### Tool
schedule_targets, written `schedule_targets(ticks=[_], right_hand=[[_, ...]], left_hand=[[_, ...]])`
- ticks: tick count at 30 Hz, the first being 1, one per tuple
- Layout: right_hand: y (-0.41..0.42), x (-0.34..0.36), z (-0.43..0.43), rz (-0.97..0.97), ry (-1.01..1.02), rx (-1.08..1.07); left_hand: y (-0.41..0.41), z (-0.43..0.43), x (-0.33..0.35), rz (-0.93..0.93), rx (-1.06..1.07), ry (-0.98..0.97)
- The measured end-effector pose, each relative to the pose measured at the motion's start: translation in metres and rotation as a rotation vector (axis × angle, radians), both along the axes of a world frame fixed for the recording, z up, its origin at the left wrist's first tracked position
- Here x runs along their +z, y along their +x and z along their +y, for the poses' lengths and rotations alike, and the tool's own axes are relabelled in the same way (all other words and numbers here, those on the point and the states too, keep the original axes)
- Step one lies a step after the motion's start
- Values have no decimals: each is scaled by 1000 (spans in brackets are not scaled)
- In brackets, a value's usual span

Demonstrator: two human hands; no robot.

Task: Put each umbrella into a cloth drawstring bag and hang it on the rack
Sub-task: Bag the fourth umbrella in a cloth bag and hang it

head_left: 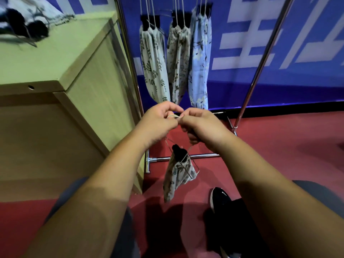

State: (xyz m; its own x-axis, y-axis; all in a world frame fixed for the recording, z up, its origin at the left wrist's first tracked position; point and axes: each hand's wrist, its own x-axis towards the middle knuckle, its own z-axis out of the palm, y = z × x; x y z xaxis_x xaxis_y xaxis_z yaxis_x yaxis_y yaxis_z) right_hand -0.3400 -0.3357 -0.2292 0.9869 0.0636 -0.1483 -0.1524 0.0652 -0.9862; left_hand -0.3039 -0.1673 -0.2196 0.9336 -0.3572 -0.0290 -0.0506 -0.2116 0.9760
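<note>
Red floor (pixel 279 164), blue wall behind a metal rack (pixel 260 58); three filled bags (pixel 178 58) hang from it by cords. Left hand (pixel 158 121) and right hand (pixel 202 125) meet in front of the rack, fingers curled tight, both pinching the drawstring (pixel 174 116). Below them dangles a floral bag (pixel 178 174), black umbrella (pixel 178 152) top poking from its cinched mouth. Wooden cabinet (pixel 55 71) at left; more bags and umbrellas (pixel 28 21) at its far-left corner.
</note>
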Motion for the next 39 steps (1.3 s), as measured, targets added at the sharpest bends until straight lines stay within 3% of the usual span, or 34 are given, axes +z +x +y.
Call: schedule_targets(ticks=[12,19,22,26,39], right_hand=[[-39,93,-12,-346,-395,-268],[-44,182,-43,-390,-691,-295],[-42,213,-58,-364,-622,-340],[-34,245,-76,-325,-322,-393],[28,287,-118,-509,-502,-549]], left_hand=[[-19,-15,105,-309,-8,395],[-24,-38,192,-412,-36,389],[-27,-54,224,-407,-51,401],[-24,-83,258,-418,-43,410],[43,-138,314,-439,32,392]])
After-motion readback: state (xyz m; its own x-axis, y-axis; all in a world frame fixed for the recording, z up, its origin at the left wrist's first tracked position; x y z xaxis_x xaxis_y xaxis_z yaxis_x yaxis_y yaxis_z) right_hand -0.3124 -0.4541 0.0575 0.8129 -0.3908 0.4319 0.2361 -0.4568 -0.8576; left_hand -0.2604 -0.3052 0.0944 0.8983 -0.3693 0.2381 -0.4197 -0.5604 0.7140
